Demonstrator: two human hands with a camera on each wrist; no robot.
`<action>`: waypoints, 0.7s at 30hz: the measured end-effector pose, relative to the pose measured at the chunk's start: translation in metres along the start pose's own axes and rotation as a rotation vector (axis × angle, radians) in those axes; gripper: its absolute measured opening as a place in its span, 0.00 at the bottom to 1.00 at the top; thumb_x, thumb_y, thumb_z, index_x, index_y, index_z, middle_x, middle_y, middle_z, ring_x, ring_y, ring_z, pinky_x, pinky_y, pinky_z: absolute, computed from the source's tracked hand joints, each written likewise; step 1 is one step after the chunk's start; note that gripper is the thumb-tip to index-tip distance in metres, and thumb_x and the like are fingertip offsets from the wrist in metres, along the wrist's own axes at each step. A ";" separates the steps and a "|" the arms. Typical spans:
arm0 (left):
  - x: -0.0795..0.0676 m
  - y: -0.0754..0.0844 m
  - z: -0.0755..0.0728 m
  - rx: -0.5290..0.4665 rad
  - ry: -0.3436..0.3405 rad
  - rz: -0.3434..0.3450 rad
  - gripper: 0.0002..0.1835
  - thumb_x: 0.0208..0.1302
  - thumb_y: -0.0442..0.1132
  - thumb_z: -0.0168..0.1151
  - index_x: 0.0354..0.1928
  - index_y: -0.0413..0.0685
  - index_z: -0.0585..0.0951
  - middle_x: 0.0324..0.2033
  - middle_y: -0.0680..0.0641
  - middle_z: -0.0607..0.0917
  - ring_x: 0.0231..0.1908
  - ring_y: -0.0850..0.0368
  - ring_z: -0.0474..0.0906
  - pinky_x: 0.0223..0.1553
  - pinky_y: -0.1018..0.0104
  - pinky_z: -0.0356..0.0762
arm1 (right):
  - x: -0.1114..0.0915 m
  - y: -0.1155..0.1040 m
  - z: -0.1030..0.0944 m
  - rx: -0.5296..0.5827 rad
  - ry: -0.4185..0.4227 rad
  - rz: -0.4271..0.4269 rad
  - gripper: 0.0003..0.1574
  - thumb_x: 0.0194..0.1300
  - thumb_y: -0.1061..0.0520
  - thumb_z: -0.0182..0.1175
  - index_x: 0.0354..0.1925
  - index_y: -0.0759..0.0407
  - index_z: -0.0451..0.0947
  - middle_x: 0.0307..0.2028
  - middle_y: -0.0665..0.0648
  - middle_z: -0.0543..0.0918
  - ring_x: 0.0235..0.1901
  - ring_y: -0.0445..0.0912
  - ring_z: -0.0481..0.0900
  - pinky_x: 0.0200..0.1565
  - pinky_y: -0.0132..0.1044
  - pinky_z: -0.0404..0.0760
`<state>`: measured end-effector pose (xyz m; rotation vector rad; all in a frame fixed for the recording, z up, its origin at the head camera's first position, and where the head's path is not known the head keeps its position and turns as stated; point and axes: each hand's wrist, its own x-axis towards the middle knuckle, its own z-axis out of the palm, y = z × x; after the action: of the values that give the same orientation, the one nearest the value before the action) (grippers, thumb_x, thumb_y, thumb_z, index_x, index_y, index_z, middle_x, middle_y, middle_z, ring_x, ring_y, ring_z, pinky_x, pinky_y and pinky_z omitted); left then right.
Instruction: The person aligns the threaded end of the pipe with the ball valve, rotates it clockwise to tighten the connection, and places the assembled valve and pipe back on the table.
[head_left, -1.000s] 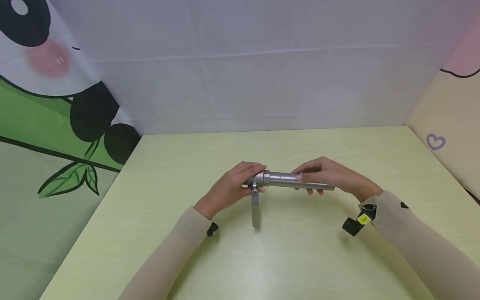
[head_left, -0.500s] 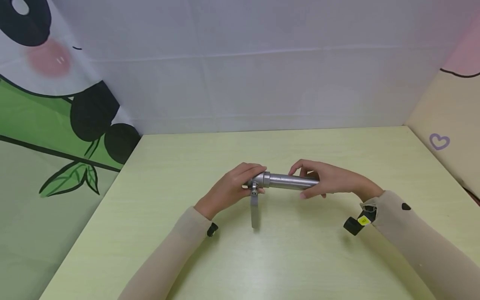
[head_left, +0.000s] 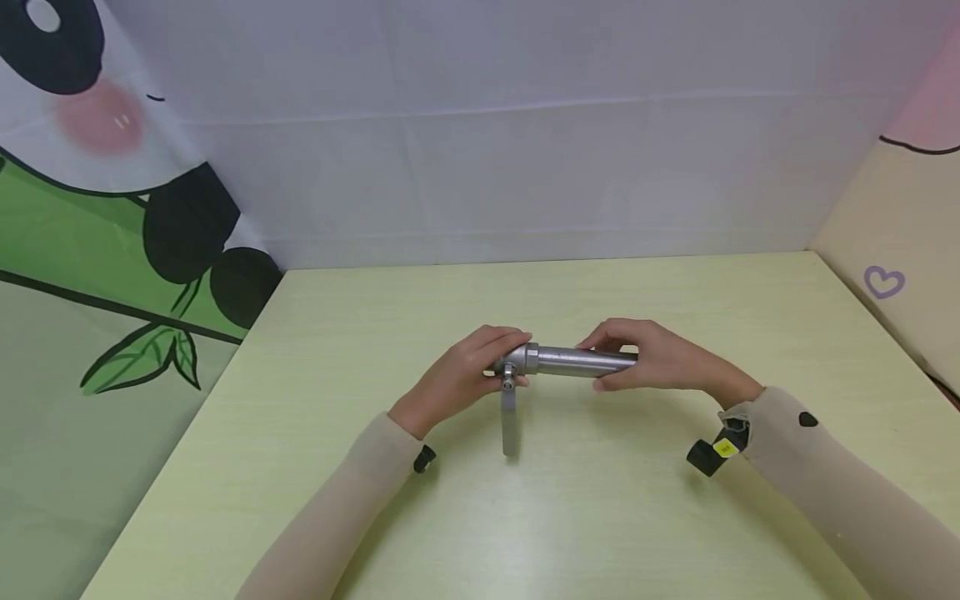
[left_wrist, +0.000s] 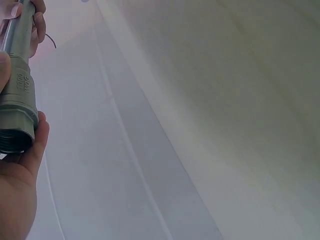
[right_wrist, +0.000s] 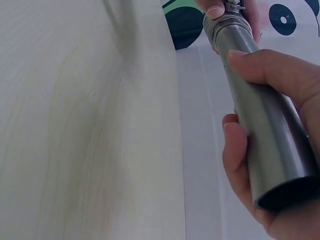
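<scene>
In the head view, my left hand (head_left: 465, 367) grips a silvery metal ball valve (head_left: 516, 358) over the middle of the table. Its flat lever handle (head_left: 509, 425) points down toward the near side. A smooth metal pipe (head_left: 573, 361) runs rightward from the valve's hex end. Curled around the pipe's far part is my right hand (head_left: 660, 358), thumb on the near side. The left wrist view shows the valve body (left_wrist: 19, 92) with raised lettering and an open threaded mouth (left_wrist: 15, 140). In the right wrist view the pipe's hollow end (right_wrist: 290, 192) lies by my palm.
A pale wooden table (head_left: 375, 308) lies beneath both hands, its far edge against a plain light cloth backdrop (head_left: 480, 183). Printed cartoon cloth (head_left: 45, 417) hangs at the left, and a cream panel with a heart (head_left: 885, 282) stands at the right.
My right hand has changed its hold on the pipe, its thumb going from the top to the near side and its fingers wrapping over. The left hand and valve have barely moved.
</scene>
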<state>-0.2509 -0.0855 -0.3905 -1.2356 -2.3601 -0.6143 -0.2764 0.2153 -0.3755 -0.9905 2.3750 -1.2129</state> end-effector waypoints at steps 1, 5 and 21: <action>0.000 0.000 0.000 0.000 -0.001 0.000 0.33 0.49 0.39 0.76 0.59 0.43 0.76 0.52 0.46 0.80 0.52 0.54 0.78 0.56 0.72 0.77 | 0.000 0.000 0.000 -0.011 0.013 -0.005 0.28 0.53 0.52 0.73 0.53 0.48 0.78 0.41 0.51 0.81 0.36 0.48 0.77 0.36 0.34 0.80; 0.001 0.000 0.000 0.006 -0.006 0.000 0.32 0.49 0.39 0.75 0.59 0.43 0.76 0.52 0.46 0.80 0.53 0.54 0.78 0.56 0.72 0.77 | -0.001 0.001 0.000 -0.028 0.030 0.000 0.28 0.53 0.51 0.73 0.54 0.49 0.80 0.40 0.49 0.82 0.37 0.46 0.77 0.38 0.33 0.79; 0.000 0.002 -0.003 0.010 -0.010 -0.001 0.31 0.51 0.40 0.74 0.59 0.43 0.77 0.52 0.46 0.80 0.53 0.54 0.78 0.56 0.72 0.77 | 0.000 0.007 -0.002 0.149 -0.053 0.163 0.23 0.65 0.50 0.63 0.56 0.54 0.78 0.39 0.62 0.83 0.38 0.60 0.78 0.34 0.45 0.84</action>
<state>-0.2493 -0.0859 -0.3879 -1.2360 -2.3688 -0.5969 -0.2804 0.2198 -0.3793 -0.7577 2.2383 -1.2647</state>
